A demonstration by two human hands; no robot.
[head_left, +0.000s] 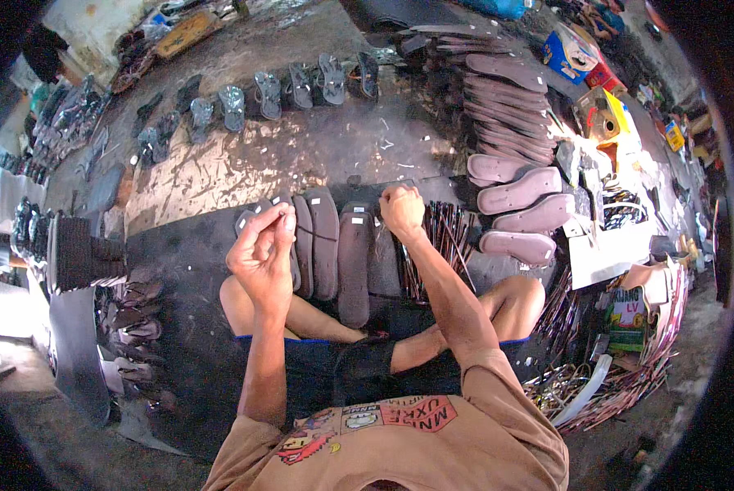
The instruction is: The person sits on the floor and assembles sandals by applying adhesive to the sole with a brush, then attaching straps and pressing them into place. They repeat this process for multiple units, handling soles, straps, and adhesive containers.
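My left hand (262, 245) is raised with thumb and fingertips pinched together; whatever may be between them is too small to make out. It hovers over the left end of a row of dark brown sandal soles (324, 245), several of them side by side before my crossed legs, most with a small white label at the far end. One sole (354, 270) lies nearest my lap, left of my right hand. My right hand (402, 211) is closed in a fist, its contents hidden, just above the far end of a bundle of thin dark strips (436, 245).
On the right, a tall stack of soles (506, 114) stands behind several separate pale brown soles (521, 200). Finished-looking sandals (268, 94) line the far side. More sandals (142, 311) lie at my left. Cardboard boxes (604, 119) and loose strips (621, 401) occupy the right.
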